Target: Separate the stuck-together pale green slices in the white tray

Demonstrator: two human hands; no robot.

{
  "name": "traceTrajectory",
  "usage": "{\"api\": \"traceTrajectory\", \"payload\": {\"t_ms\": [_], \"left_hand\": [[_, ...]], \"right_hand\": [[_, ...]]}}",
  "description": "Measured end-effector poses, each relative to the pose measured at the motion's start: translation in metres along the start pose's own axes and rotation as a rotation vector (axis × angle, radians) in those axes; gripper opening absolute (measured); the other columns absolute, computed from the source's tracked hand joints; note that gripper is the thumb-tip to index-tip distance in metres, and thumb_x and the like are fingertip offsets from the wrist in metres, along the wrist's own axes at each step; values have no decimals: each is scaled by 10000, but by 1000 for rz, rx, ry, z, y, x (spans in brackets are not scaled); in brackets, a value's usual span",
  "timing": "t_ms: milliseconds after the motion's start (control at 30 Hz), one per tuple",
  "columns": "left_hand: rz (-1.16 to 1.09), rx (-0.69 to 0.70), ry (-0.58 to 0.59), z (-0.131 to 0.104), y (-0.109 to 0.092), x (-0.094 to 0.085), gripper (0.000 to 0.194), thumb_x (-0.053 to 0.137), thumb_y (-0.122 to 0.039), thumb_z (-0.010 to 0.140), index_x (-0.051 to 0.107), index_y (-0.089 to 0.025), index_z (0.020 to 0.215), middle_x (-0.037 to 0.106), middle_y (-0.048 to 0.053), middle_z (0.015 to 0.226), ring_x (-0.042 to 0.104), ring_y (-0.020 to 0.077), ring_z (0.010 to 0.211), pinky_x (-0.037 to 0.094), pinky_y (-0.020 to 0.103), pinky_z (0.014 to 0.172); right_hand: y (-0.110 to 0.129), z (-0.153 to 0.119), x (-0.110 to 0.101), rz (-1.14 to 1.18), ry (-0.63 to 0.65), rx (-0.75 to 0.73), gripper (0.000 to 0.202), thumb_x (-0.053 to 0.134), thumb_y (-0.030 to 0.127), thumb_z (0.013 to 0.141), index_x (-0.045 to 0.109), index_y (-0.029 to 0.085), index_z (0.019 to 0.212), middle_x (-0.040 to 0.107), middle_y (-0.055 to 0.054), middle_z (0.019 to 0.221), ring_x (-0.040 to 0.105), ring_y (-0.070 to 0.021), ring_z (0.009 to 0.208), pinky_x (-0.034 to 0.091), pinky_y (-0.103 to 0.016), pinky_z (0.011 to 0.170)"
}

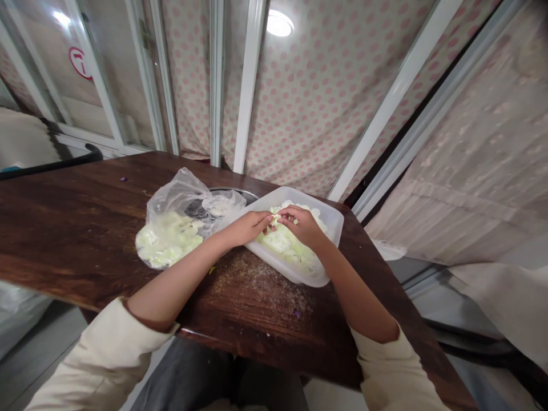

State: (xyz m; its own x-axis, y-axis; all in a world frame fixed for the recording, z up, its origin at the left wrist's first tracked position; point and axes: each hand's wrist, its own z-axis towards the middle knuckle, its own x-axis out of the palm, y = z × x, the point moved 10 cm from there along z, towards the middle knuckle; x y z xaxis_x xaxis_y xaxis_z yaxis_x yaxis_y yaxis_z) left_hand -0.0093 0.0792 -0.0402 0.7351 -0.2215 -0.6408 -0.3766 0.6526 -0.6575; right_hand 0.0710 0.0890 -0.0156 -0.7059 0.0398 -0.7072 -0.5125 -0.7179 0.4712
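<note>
Over a white translucent plastic tub [336, 228], my left hand [252, 225] and my right hand [302, 224] meet fingertip to fingertip. Pinched between them is a small pale yellow-green piece [275, 218], too small to name surely. Many similar soft, pale pieces [286, 242] fill the tub below my fingers. Left of my left forearm lies a clear plastic bag [171, 194], with more pale yellow-green pieces [166, 240] in and around its lower part. A smaller clear bag with whitish contents [222, 202] rests beside it.
A dark round tray [231, 191] sits partly under the bags on the brown wooden table [85, 211]. Fine pale crumbs [261, 285] are scattered in front of the tub. A glazed partition with a pink-dotted curtain [325, 91] rises behind the table. Fabric hangs at the right.
</note>
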Motion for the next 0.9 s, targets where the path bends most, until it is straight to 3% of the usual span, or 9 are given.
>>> {"api": "traceTrajectory", "payload": {"t_ms": [200,500,900], "left_hand": [[238,-18,-78,1,2,-3,333,420,-419,801,591,-136,767,580,24,646,492,128,592,361,257,580],[152,10,-17,2,3,4,296,359,-296,843,581,-143,721,623,39,690,529,124,625,382,250,623],[-57,74,52,-3,-12,-1,302,358,-332,841,424,-155,606,384,-29,559,368,84,551,309,223,552]], "right_hand": [[9,1,6,-132,58,-61,103,450,206,800,539,181,756,545,-33,765,492,-141,724,363,-268,656],[4,-9,23,-225,229,28,134,317,274,861,379,207,762,428,6,646,404,-140,596,286,-259,562],[16,-8,17,136,264,-23,289,299,384,872,367,205,654,359,26,615,360,-109,586,320,-254,596]]}}
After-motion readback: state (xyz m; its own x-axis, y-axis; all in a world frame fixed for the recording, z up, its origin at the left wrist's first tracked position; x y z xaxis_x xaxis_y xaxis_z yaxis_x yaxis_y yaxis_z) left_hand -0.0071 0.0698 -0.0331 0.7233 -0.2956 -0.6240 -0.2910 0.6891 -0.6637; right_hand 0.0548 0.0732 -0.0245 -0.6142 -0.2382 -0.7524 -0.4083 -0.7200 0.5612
